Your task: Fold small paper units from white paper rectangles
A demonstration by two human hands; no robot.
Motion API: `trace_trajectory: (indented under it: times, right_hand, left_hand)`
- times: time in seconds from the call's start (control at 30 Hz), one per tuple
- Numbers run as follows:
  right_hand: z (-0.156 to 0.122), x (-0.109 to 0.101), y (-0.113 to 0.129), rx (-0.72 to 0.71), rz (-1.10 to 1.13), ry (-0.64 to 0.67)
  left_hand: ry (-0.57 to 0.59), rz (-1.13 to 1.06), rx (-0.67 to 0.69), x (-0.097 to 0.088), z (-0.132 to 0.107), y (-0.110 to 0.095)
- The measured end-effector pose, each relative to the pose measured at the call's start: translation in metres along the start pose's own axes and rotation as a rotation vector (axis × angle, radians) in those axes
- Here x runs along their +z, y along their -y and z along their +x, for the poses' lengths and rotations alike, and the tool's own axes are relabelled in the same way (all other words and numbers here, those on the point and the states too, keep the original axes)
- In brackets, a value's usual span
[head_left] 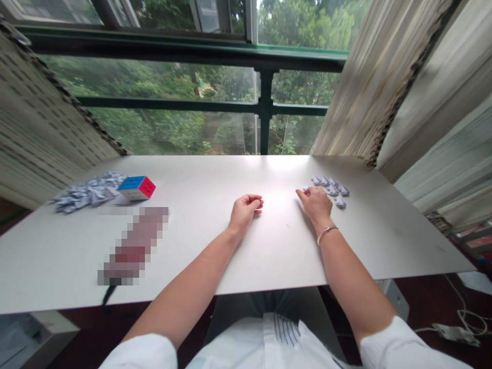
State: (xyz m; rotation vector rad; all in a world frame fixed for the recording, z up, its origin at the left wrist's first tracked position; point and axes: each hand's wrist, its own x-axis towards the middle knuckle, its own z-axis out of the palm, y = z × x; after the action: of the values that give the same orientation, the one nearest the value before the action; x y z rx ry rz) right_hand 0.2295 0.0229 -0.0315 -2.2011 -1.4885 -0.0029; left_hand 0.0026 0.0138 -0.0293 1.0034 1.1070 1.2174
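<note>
Over the middle of the white table, my left hand [245,209] is closed, its fingers curled in and the thumb against them. Whatever it may hold is hidden. My right hand [315,203], with a silver bracelet at the wrist, rests to the right with fingers drawn together. It lies against a group of small folded white paper pieces [340,201] and covers part of them. A bit of white paper shows just behind its fingers; I cannot tell whether it is gripped.
Left on the table [192,179], a heap of folded paper pieces [90,192] lies beside a puzzle cube [136,188] with blue, red and white faces. A blurred-out long object [134,246] with a dark strap lies nearer. Window and curtains [346,102] border the far edge.
</note>
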Motion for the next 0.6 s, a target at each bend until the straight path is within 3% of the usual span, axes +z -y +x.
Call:
trace_trajectory:
  times: [0.27,0.43,0.53,0.6]
  right_hand:
    - [-0.001,0.006,0.000,-0.027,0.004,0.042]
    - [-0.001,0.007,-0.002,-0.047,0.000,0.068]
    - [-0.001,0.009,-0.003,-0.065,0.011,0.065]
    - [-0.001,0.010,-0.004,-0.080,0.019,0.061]
  left_hand:
    - [-0.019,-0.009,0.054,-0.002,0.000,-0.007]
    - [-0.118,-0.080,0.216,-0.009,-0.010,-0.044]
    - [-0.218,-0.026,0.406,-0.038,-0.015,-0.075]
    - [-0.324,0.101,0.505,-0.079,-0.011,-0.089]
